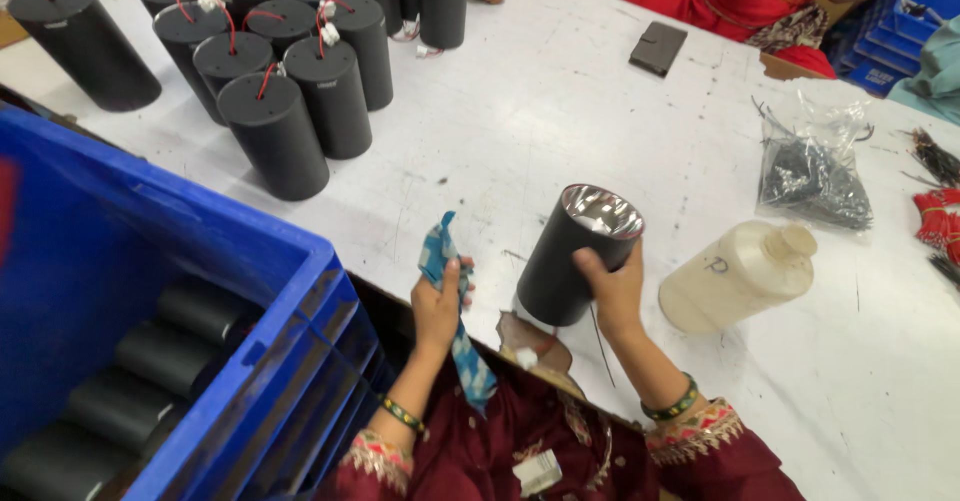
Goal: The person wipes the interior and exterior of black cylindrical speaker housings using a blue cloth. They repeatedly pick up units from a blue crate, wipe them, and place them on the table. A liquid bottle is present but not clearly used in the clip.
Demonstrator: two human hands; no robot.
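My right hand (610,286) grips a black cylinder lamp housing (575,256) near the table's front edge. The housing is tilted, and its shiny reflector opening faces up and away. My left hand (438,306) is closed on a blue and white patterned cloth (452,311), whose ends hang above and below the fist. The two hands are apart, the cloth to the left of the housing. A red wire and white plug hang below the housing, over my lap.
Several upright black cylinders (275,131) with red wires stand at the far left of the white table (560,111). A blue crate (180,291) at my left holds more cylinders. A cream plastic bottle (740,273) lies to the right, and beyond it a bag of black parts (812,176). Another person sits opposite.
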